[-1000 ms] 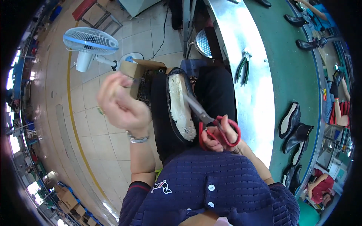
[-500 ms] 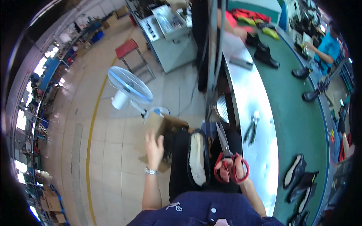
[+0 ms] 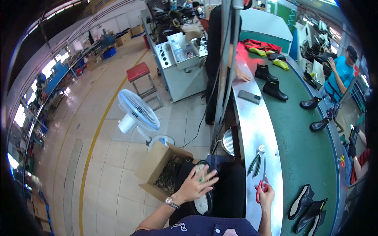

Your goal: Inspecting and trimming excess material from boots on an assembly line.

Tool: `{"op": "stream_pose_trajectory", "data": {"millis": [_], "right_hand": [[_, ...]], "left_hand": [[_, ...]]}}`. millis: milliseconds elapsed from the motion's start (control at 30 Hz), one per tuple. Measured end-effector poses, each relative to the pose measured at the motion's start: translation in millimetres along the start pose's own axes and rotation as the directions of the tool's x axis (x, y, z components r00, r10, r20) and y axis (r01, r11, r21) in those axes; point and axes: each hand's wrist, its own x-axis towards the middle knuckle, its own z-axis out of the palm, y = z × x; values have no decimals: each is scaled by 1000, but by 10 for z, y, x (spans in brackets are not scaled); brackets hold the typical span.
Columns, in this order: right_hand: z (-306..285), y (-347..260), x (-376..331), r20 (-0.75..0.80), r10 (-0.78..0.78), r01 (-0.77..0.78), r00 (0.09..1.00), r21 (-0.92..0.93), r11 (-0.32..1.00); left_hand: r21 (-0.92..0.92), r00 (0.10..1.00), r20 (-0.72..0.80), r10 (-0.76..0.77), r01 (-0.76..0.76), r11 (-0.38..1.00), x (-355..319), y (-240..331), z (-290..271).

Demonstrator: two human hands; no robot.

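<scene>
Now I have the right hand (image 3: 267, 196) curled round the red-handled steel scissors (image 3: 265, 179), swung from above the black-trousered lap (image 3: 230, 190) to the shiny metal counter (image 3: 271, 137), beside green-handled pliers (image 3: 255, 165). That leaves them clear of the black shoe with a cream underside (image 3: 201, 205), lying on the lap beneath my left hand (image 3: 193, 189), spread wide and gripping nothing I can see.

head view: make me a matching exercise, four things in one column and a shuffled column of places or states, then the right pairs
1. scissors
2. pliers
3. cardboard box
4. left hand

A. open, on the tiled floor
B. spread out, partly hiding the shoe
C. held in the right hand
D. green-handled, lying on the metal bench

Pairs: 1-C, 2-D, 3-A, 4-B
</scene>
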Motion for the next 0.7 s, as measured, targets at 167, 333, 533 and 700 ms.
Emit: {"op": "stream_pose_trajectory", "data": {"millis": [167,333,533,700], "right_hand": [[-336,1046,-210,-179,6,-91,984,-470,878],[-316,986,-237,-219,47,-149,975,-477,866],[35,254,454,-185,-270,207,945,-300,931],[719,37,1371,-77,-303,263,950,-326,908]], "left_hand": [[-60,984,20,178,-177,982,207,167,262],[-137,992,37,124,-118,983,686,305,618],[-296,923,374,-91,212,932,1338,-228,520],[-389,968,239,-78,169,906,1421,-535,668]]}}
